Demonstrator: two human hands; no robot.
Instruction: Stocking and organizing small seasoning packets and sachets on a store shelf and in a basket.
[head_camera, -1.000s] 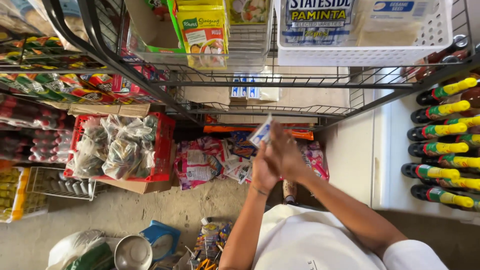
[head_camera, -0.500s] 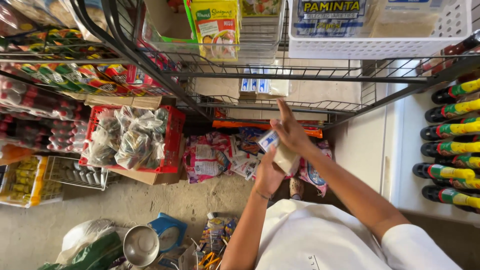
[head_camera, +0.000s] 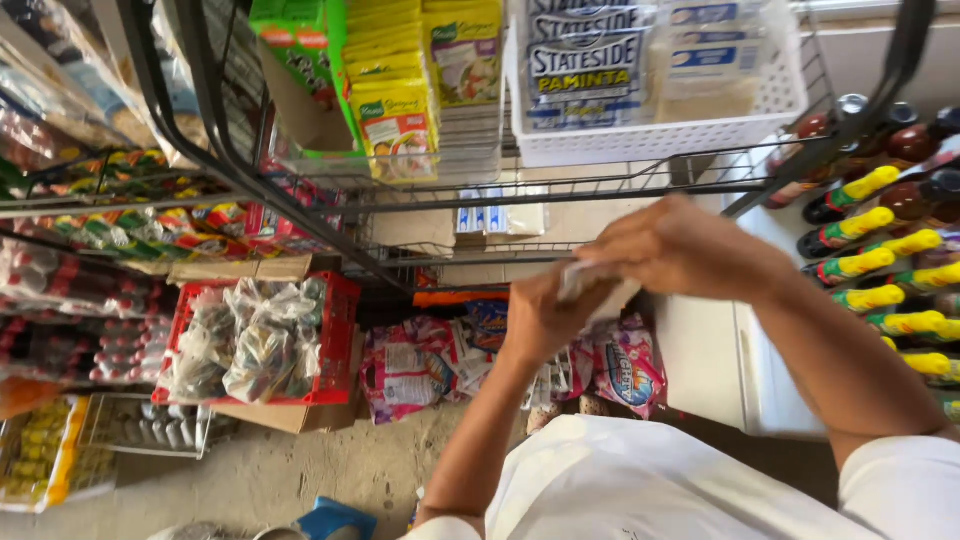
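your left hand (head_camera: 545, 315) and right hand (head_camera: 680, 245) meet in front of the wire rack (head_camera: 400, 200), both closed on a small pale packet (head_camera: 590, 285). it lies between them, right hand above, long axis unclear.

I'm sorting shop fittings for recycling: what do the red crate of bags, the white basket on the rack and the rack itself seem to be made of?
The red crate looks like moulded plastic: a matt lattice wall in one colour. The white basket also seems plastic, with a perforated grid and a slightly glossy rim. The rack looks like dark-coated metal: thin welded wires and round tubes, with a faint sheen.
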